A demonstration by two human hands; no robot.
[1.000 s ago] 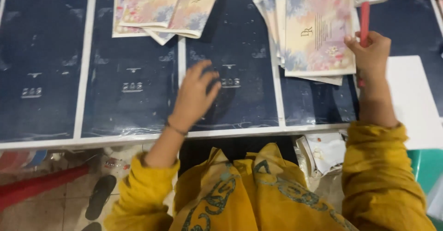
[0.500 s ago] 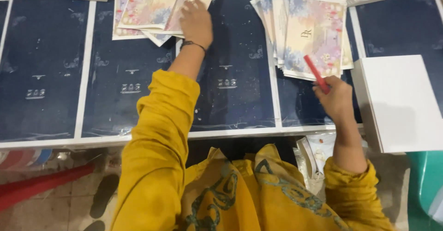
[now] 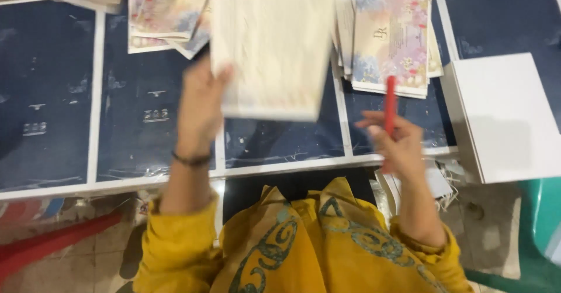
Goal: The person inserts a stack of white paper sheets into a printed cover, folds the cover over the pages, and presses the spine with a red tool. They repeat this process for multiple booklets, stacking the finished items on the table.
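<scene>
A pale, cream card sheet [image 3: 272, 44] is lifted above the middle of the counter [image 3: 52, 94], blurred so its surface print cannot be made out, its far edge cut off by the frame. The left hand [image 3: 198, 103] grips it at its near left corner, fingers closed round the edge. The right hand [image 3: 397, 147] is curled shut on a red pen [image 3: 390, 103], held upright near the counter's near edge. Dark blue printed sheets with white margins [image 3: 93, 94] cover the counter. A stack of floral cards [image 3: 391, 35] lies just beyond the pen; another floral pile [image 3: 166, 9] sits far left, partly hidden by the lifted sheet. A white board [image 3: 502, 117] rests right, overhanging the counter edge.
</scene>
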